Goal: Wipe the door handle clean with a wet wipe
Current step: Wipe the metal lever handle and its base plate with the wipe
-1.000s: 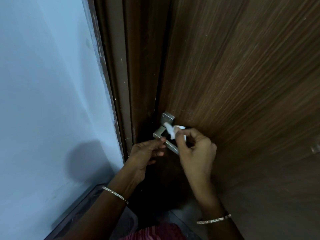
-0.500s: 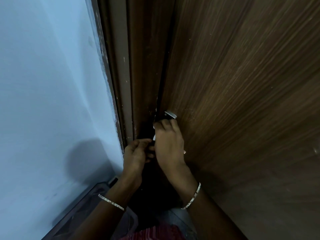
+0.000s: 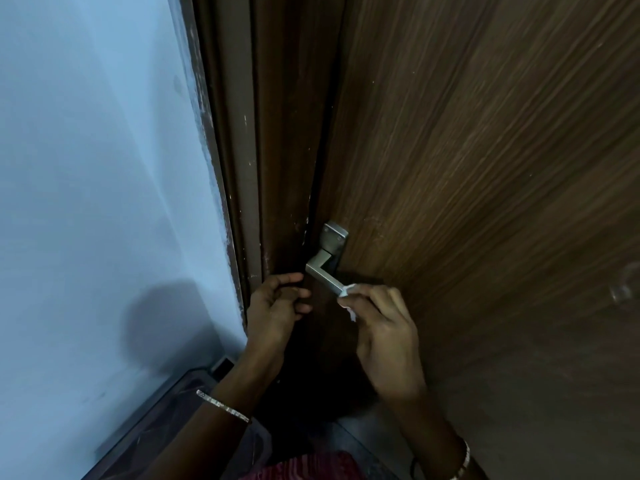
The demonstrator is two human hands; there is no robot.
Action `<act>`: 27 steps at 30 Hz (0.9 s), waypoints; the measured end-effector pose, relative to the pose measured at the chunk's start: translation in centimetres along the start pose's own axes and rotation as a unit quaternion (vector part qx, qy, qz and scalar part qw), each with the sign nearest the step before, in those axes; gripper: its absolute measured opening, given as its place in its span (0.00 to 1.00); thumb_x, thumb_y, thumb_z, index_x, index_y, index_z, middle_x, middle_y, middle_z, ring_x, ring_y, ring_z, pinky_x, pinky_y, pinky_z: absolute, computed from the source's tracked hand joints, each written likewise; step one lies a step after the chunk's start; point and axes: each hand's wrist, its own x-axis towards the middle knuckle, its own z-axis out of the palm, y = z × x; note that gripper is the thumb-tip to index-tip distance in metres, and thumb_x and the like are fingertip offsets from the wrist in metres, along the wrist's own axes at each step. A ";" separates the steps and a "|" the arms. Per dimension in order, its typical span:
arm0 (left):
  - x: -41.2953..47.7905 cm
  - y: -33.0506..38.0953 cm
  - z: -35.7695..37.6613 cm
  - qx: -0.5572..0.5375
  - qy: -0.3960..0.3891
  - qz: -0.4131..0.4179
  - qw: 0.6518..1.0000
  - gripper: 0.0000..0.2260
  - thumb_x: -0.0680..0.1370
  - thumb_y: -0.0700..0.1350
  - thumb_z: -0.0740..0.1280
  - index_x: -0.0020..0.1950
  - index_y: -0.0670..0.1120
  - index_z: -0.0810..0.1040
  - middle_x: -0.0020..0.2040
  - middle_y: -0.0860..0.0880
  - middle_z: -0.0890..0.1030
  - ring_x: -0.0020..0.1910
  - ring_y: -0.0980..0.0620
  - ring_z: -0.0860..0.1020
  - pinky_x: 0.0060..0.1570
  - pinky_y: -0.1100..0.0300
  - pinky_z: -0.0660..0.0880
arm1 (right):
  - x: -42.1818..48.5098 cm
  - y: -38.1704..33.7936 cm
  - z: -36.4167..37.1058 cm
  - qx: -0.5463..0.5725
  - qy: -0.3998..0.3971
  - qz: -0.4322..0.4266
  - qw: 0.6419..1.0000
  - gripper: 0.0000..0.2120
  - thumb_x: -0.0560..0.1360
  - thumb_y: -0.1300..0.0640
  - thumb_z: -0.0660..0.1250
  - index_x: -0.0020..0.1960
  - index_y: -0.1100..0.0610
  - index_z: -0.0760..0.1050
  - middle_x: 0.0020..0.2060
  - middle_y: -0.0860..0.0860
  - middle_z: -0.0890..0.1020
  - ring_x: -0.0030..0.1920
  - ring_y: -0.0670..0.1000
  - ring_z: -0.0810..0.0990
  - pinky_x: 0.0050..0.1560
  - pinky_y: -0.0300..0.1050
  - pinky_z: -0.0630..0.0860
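Observation:
A grey metal lever door handle on a square plate sticks out from the brown wooden door. My right hand is closed around a white wet wipe, pressing it against the free end of the lever. My left hand hovers just left of the handle's bend near the door's edge, fingers loosely curled and apart, holding nothing. Both wrists wear thin bangles.
A dark brown door frame runs up the left of the door, beside a pale blue wall. A dark tiled floor and a red patterned cloth show at the bottom.
My right hand slid from covering the handle's plate and bend down to the lever's free end, uncovering most of the handle. My left hand stayed near the door edge.

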 end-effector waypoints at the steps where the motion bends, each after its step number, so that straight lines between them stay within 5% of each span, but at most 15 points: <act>1: -0.1 0.0 0.0 0.001 -0.001 -0.001 1.000 0.11 0.80 0.37 0.62 0.54 0.48 0.81 0.42 0.49 0.85 0.33 0.56 0.81 0.38 0.61 0.77 | -0.4 0.3 -0.3 0.014 0.019 0.003 1.000 0.17 0.73 0.68 0.62 0.54 0.56 0.84 0.55 0.48 0.82 0.57 0.44 0.76 0.61 0.26 0.69; 4: -0.3 0.0 0.1 0.005 -0.001 0.001 1.000 0.10 0.80 0.37 0.62 0.55 0.48 0.81 0.42 0.48 0.85 0.34 0.56 0.81 0.41 0.59 0.77 | -1.6 1.4 -1.1 0.104 0.065 0.058 0.991 0.15 0.76 0.68 0.63 0.52 0.55 0.85 0.52 0.44 0.84 0.55 0.40 0.79 0.57 0.26 0.72; 6: -0.6 0.1 0.1 0.016 0.005 0.012 1.000 0.11 0.80 0.37 0.62 0.56 0.47 0.81 0.42 0.48 0.84 0.34 0.56 0.81 0.40 0.59 0.77 | -2.4 2.0 -0.7 0.245 0.090 0.187 0.947 0.13 0.78 0.69 0.67 0.50 0.53 0.84 0.47 0.46 0.87 0.50 0.45 0.84 0.50 0.35 0.78; 8: -1.0 0.1 0.1 0.052 0.023 0.054 0.997 0.12 0.80 0.37 0.62 0.57 0.50 0.81 0.41 0.50 0.84 0.34 0.56 0.81 0.40 0.56 0.78 | -2.7 2.2 0.8 0.440 0.087 0.379 0.809 0.14 0.79 0.72 0.65 0.49 0.56 0.84 0.45 0.54 0.88 0.46 0.52 0.85 0.44 0.40 0.82; 10: -1.4 0.1 0.0 0.116 0.046 0.134 0.983 0.14 0.80 0.40 0.61 0.55 0.56 0.80 0.38 0.53 0.82 0.34 0.53 0.81 0.38 0.53 0.79 | -2.1 2.3 2.8 0.607 0.037 0.530 0.591 0.14 0.78 0.76 0.60 0.51 0.64 0.81 0.50 0.61 0.85 0.50 0.56 0.83 0.41 0.41 0.85; 12: -1.7 0.3 0.0 0.180 0.061 0.216 0.958 0.13 0.79 0.42 0.60 0.55 0.58 0.79 0.38 0.55 0.81 0.33 0.53 0.79 0.35 0.54 0.76 | -0.5 2.1 4.8 0.699 -0.002 0.590 0.405 0.12 0.78 0.77 0.57 0.51 0.70 0.78 0.50 0.66 0.84 0.51 0.60 0.82 0.43 0.48 0.86; 14: -1.9 0.5 0.1 0.212 0.064 0.265 0.939 0.12 0.79 0.43 0.61 0.56 0.57 0.79 0.42 0.59 0.83 0.38 0.60 0.80 0.39 0.59 0.77 | 1.6 1.1 6.2 0.744 -0.024 0.587 0.318 0.12 0.74 0.78 0.58 0.52 0.74 0.78 0.47 0.69 0.85 0.51 0.63 0.83 0.46 0.54 0.85; 18: -2.0 0.9 0.0 0.279 0.047 0.305 0.909 0.13 0.81 0.44 0.61 0.61 0.58 0.78 0.48 0.63 0.83 0.46 0.66 0.80 0.43 0.67 0.77 | 4.0 -0.5 7.6 0.785 -0.023 0.559 0.267 0.12 0.78 0.71 0.58 0.52 0.77 0.77 0.45 0.70 0.85 0.41 0.64 0.88 0.41 0.54 0.86; 21: -2.1 0.9 -0.2 0.336 0.042 0.318 0.886 0.15 0.82 0.45 0.60 0.65 0.58 0.77 0.51 0.58 0.84 0.45 0.63 0.79 0.42 0.69 0.73 | 4.1 -0.4 7.0 0.805 -0.021 0.544 0.234 0.14 0.74 0.72 0.63 0.57 0.77 0.78 0.56 0.71 0.82 0.52 0.65 0.86 0.49 0.56 0.85; 24: -2.2 0.9 -0.3 0.365 0.035 0.318 0.874 0.18 0.81 0.43 0.61 0.68 0.58 0.75 0.53 0.54 0.85 0.45 0.57 0.81 0.40 0.69 0.70 | 3.2 0.3 5.7 0.813 -0.009 0.536 0.228 0.31 0.59 0.81 0.74 0.62 0.73 0.77 0.64 0.71 0.78 0.61 0.66 0.79 0.54 0.57 0.84; 27: -2.1 0.7 -0.4 0.378 0.036 0.323 0.867 0.19 0.80 0.41 0.61 0.69 0.58 0.74 0.52 0.52 0.85 0.41 0.56 0.80 0.38 0.72 0.69 | 2.2 1.1 4.4 0.829 -0.004 0.521 0.202 0.40 0.51 0.85 0.75 0.63 0.73 0.76 0.66 0.68 0.77 0.64 0.65 0.77 0.52 0.59 0.84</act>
